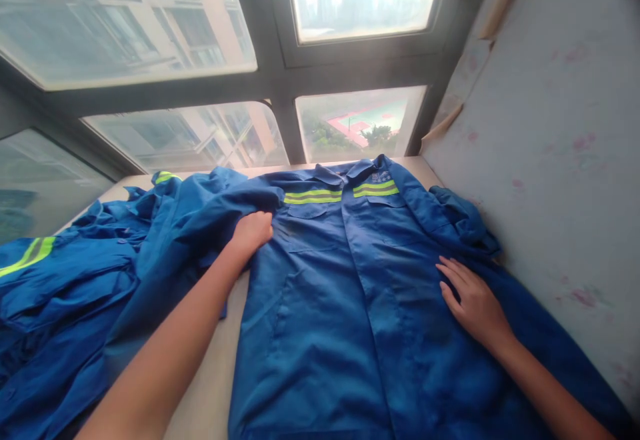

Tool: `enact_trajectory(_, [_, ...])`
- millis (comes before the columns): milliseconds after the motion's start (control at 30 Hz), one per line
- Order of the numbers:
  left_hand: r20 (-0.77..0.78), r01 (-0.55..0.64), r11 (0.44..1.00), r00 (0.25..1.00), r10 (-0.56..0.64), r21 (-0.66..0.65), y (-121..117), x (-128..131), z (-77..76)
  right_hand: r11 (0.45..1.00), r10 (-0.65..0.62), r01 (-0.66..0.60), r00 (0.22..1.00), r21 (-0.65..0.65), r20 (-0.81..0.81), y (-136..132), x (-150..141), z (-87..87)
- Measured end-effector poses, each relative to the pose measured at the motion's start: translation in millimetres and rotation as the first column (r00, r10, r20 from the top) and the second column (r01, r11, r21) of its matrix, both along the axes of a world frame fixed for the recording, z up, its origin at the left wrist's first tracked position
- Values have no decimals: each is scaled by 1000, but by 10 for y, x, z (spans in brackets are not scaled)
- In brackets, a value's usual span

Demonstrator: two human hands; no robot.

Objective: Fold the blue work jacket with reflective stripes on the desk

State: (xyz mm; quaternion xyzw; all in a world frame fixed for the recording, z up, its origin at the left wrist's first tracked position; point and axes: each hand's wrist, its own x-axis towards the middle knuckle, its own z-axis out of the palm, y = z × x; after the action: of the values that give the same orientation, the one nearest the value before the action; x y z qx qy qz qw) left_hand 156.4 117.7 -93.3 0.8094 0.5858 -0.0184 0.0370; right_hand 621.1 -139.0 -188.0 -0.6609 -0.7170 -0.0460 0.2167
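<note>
A blue work jacket point(320, 320) with yellow-green reflective strips lies front side up, its collar toward the window. My left hand point(254, 232) is closed on the jacket at the left armpit edge, where the sleeve joins the body. My right hand point(470, 300) rests on the right side of the jacket front, fingers stretched out and a little apart. The left sleeve point(205, 217) spreads out to the left, and the right sleeve point(463, 217) is bunched near the wall.
Another crumpled blue garment point(70, 293) with a reflective strip lies at the left. Both lie on a pale sill surface point(210, 373). Grey window frames point(273, 60) stand at the back. A flowered papered wall point(560, 160), its paper peeling by the window, bounds the right side.
</note>
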Motion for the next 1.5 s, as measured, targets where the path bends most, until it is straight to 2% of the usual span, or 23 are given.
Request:
enact_trajectory(100, [57, 159, 981, 985, -166, 109, -99, 455, -103, 1000, -1, 1, 1000, 8, 30, -28, -15, 1])
enact_trajectory(167, [57, 206, 970, 975, -214, 126, -123, 618, -223, 1000, -22, 21, 998, 20, 61, -60, -18, 48])
enact_trajectory(267, [18, 138, 989, 990, -139, 53, -67, 646, -362, 995, -102, 102, 987, 7, 123, -42, -32, 247])
enact_trajectory(333, [-9, 101, 994, 995, -101, 44, -8, 656, -371, 983, -168, 178, 971, -51, 169, 103, -81, 437])
enact_trajectory(400, [-16, 90, 992, 996, -89, 87, 23, 761, -322, 978, -158, 176, 976, -115, 149, 404, -178, 599])
enact_trajectory(467, [20, 91, 985, 995, -94, 145, 11, 961, -272, 994, 8, -9, 1000, -110, -10, 843, -307, 668])
enact_trajectory(533, [70, 113, 978, 989, -127, 176, -30, 1184, -283, 971, 214, -227, 966, -78, -147, 1345, -429, 619])
enact_trajectory(600, [87, 151, 974, 982, -167, 167, -71, 1342, -370, 956, 263, -281, 950, -90, -171, 1821, -492, 480])
enact_trajectory(700, [81, 202, 969, 973, -215, 143, -84, 1380, -548, 976, 124, -151, 978, -157, -167, 2349, -399, 233])
enact_trajectory(800, [94, 207, 967, 970, -222, 151, -42, 1297, -639, 984, -53, 4, 963, -180, -266, 2625, -157, 89])
enact_trajectory(900, [106, 184, 971, 974, -202, 154, -45, 1299, -585, 974, -101, 43, 961, -222, -259, 2702, -3, 74])
enact_trajectory(1000, [144, 139, 971, 975, -169, 195, -223, 1463, -437, 978, -97, 69, 985, -195, -139, 2622, -43, 97])
enact_trajectory(1067, [182, 169, 954, 959, -217, 246, -450, 1617, -344, 991, -43, 32, 996, -132, -75, 2513, -126, 94])
enact_trajectory(1133, [194, 284, 919, 919, -342, 273, -710, 1749, -305, 996, 3, -6, 999, -87, -36, 2400, -195, 83])
enact_trajectory(1200, [181, 409, 880, 872, -455, 241, -931, 1819, -337, 997, -12, 10, 1000, -72, -23, 2316, -223, 89])
enact_trajectory(1267, [168, 469, 866, 852, -496, 177, -1066, 1824, -420, 996, -56, 54, 998, -73, -23, 2272, -221, 139])
enact_trajectory(1367, [158, 451, 883, 870, -468, 129, -1124, 1783, -533, 981, -136, 139, 990, -138, 27, 2270, -252, 299])
enact_trajectory(1433, [161, 438, 889, 875, -456, 136, -1128, 1775, -557, 966, -174, 188, 981, -176, 89, 2296, -351, 416])
enact_trajectory(1500, [169, 438, 888, 873, -457, 138, -1141, 1792, -544, 977, -95, 113, 990, -179, 106, 2339, -525, 485])
